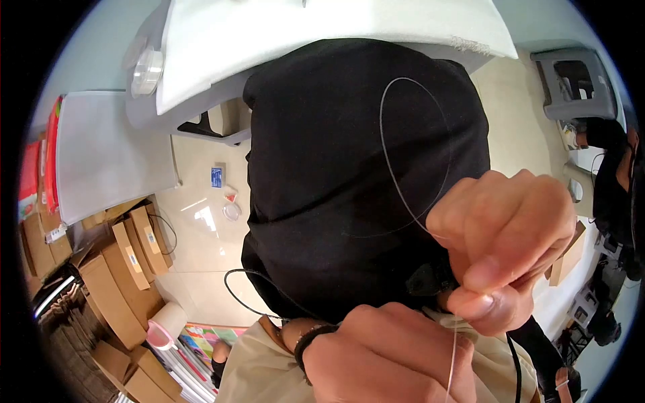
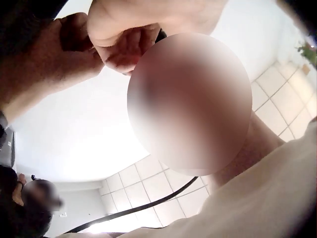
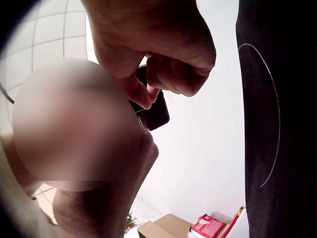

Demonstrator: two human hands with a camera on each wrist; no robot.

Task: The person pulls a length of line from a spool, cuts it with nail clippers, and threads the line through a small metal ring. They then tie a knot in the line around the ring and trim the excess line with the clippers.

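My right hand (image 1: 514, 245) pinches a thin clear thread (image 1: 453, 363) between thumb and forefinger, its other fingers curled in. From there a long loop of the thread rises over the black cloth on my lap (image 1: 316, 148). Another stretch hangs down from the pinch, passing in front of my left hand (image 1: 383, 352). That hand is curled close beside the right one, with a black band at its wrist; its fingertips are hidden, and I cannot tell what they hold. In the right wrist view the right hand (image 3: 163, 54) stands above the left hand (image 3: 146, 148), fingertips close together.
A white-covered table (image 1: 322, 23) stands ahead, with a clear round container (image 1: 146, 70) at its left edge. Cardboard boxes (image 1: 121, 282) fill the left side. A small blue packet (image 1: 216, 177) lies on the floor. At the right are a grey stool (image 1: 578, 84) and another person (image 1: 605, 161).
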